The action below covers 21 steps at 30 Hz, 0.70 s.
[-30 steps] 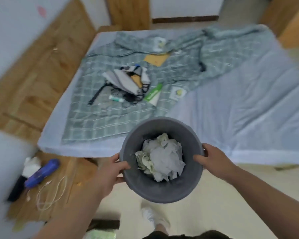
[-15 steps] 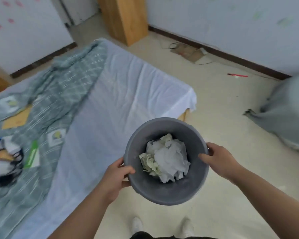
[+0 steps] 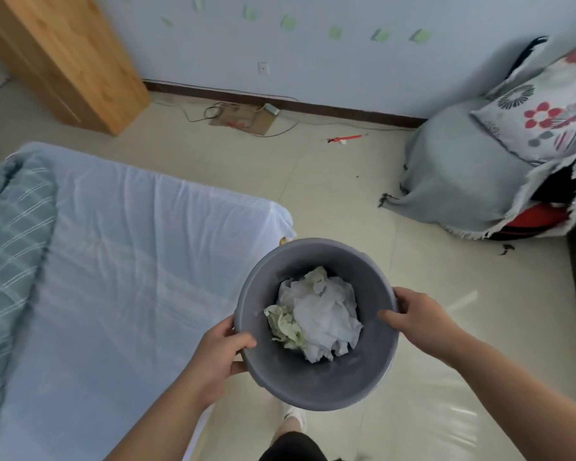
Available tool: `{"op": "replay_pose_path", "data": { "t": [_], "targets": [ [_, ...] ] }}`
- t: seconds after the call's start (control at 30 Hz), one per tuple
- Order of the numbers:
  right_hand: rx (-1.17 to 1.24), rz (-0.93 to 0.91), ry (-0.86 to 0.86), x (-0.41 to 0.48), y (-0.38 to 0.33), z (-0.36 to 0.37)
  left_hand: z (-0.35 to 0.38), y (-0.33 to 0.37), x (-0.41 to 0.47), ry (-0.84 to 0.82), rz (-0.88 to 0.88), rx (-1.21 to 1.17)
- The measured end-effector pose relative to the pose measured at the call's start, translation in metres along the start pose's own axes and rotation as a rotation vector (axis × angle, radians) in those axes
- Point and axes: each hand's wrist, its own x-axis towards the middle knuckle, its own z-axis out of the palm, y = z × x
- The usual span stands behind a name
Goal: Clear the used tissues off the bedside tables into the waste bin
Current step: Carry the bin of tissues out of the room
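I hold a round grey waste bin (image 3: 316,384) in front of me, above the floor, near the corner of the bed. My left hand (image 3: 218,356) grips its left rim, thumb over the edge. My right hand (image 3: 419,319) grips the right rim. Inside lie crumpled used tissues (image 3: 318,314), white ones on top and a pale green one at the left. No bedside table is in view.
The bed with a pale blue sheet (image 3: 123,277) fills the left, a checked green quilt (image 3: 10,234) on its far left. A wooden cabinet (image 3: 64,54) stands at the back left. A grey covered pile with a flowered pillow (image 3: 479,168) sits right. Cables and cardboard (image 3: 243,118) lie by the wall.
My view has swung right, from the cluttered bed and bedside table to the bed's corner and the open floor. Both hands have kept their hold on the bin.
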Motion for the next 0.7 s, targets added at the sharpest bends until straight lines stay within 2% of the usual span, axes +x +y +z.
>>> {"op": "replay_pose_path", "data": {
  "t": [0.17, 0.43, 0.7],
  "targets": [
    [0.029, 0.072, 0.101, 0.045, -0.033, -0.021, -0.007, 0.073, 0.074, -0.097, 0.033, 0.076],
    [0.141, 0.118, 0.290, 0.117, -0.051, -0.091, 0.047, 0.194, 0.163, -0.242, 0.062, 0.162],
    [0.236, 0.116, 0.270, 0.245, -0.040, -0.192, 0.137, 0.288, 0.268, -0.220, 0.042, 0.147]
  ]
}}
